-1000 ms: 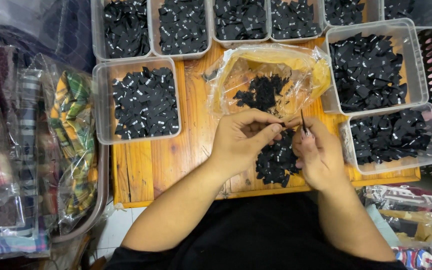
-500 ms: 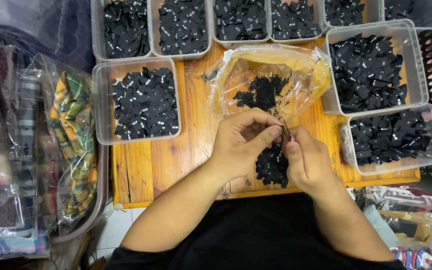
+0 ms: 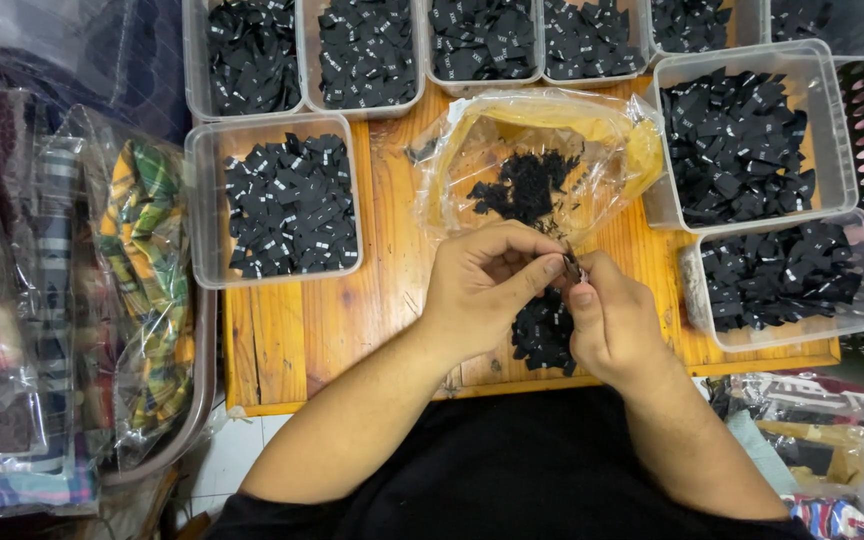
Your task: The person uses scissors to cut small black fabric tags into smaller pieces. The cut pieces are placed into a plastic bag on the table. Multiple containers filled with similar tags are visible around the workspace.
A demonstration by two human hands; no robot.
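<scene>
Wooden slatted bench point(image 3: 292, 330): clear rectangular plastic tubs, from the near-full one at 9 o'clock point(image 3: 274, 200) round the top edge to the two at 3 o'clock point(image 3: 752, 130), already carry heaps of small black woven labels, so most of the sorting looks done. Crumpled clear plastic bag with a yellow tinge point(image 3: 542, 160) at 12 o'clock from the hands holds only a small dark clump, and a loose black pile point(image 3: 542, 335) lies on the bench under the hands, so that much seems left. Left hand point(image 3: 482, 290) and right hand point(image 3: 612, 325) meet at centre, fingers pressed together, pinching one small dark label point(image 3: 573, 268).
</scene>
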